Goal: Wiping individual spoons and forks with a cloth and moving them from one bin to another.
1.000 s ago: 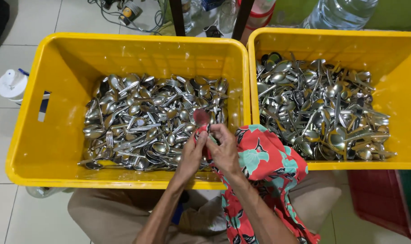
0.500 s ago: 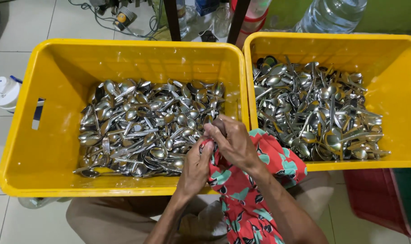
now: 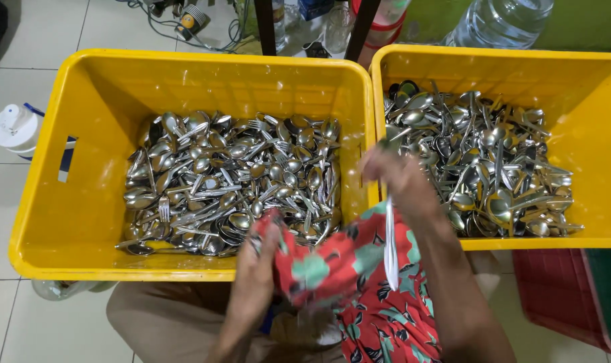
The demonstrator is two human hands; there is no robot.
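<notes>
A pale tiled floor [image 3: 23,195] is seen carrying everything. Two yellow crates are set on it side by side, touching: the left crate [image 3: 50,202] and the right crate [image 3: 587,87]. A white lidded container [image 3: 13,128] stands just beside the left crate's outer wall. Cables [image 3: 204,30] and a clear water bottle [image 3: 500,20] are seen along the far edge.

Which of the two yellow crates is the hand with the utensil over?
The right-hand yellow plastic crate. The right hand, holding a blurred metal utensil, sits at its near-left corner; the left-hand yellow crate lies beyond the left hand gripping red floral cloth.
</notes>
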